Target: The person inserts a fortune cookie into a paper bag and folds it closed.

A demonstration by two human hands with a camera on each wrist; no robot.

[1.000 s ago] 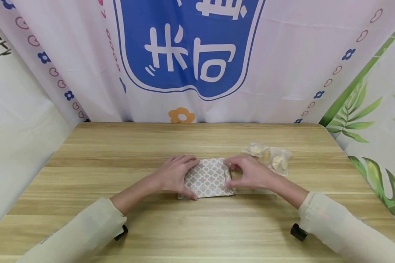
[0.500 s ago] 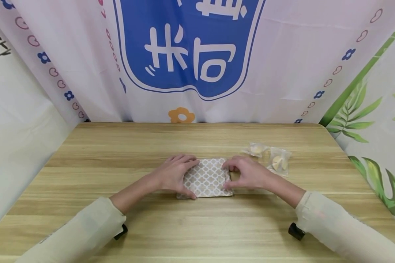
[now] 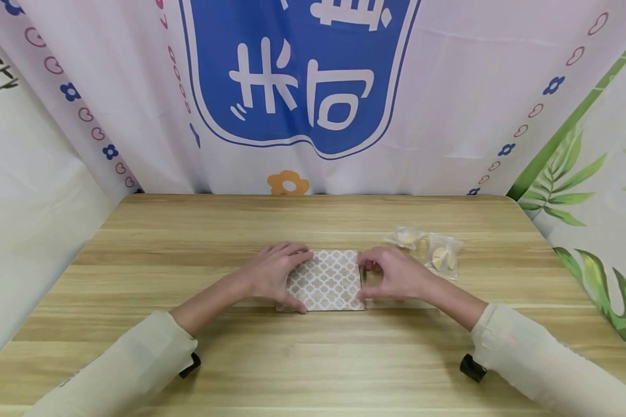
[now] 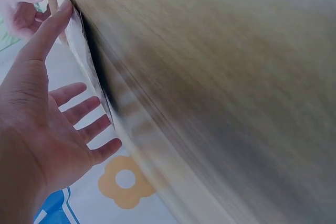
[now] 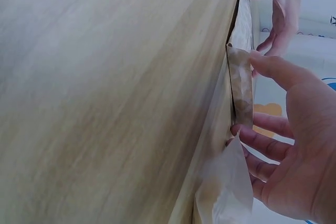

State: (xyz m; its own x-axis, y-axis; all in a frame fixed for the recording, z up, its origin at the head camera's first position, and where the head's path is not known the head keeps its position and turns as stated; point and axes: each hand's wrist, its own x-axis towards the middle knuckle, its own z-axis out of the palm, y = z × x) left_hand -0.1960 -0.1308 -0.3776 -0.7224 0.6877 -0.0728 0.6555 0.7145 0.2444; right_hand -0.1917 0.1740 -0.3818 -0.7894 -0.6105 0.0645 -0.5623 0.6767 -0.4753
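Note:
A flat paper bag [image 3: 330,284] with a tan-and-white lattice print lies on the wooden table. At its left end my left hand [image 3: 268,277] holds it across its width, thumb on the near edge and a finger on the far edge. My right hand [image 3: 396,275] grips the right end between thumb and fingers. The right wrist view shows a plain brown end [image 5: 241,85] of the bag standing up under those fingers. Seen from the left wrist, the fingers of the left hand [image 4: 58,124] are spread along the bag.
Beyond the right hand lie two pale folded biscuits in clear wrappers, one farther back [image 3: 407,236] and one nearer [image 3: 442,256]. The wooden table [image 3: 313,365] ends at a printed curtain [image 3: 448,116] behind.
The bag has shifted slightly left, with the left hand moving along. The right fingertips, which reached farther over the printed top, are now at the bag's right edge.

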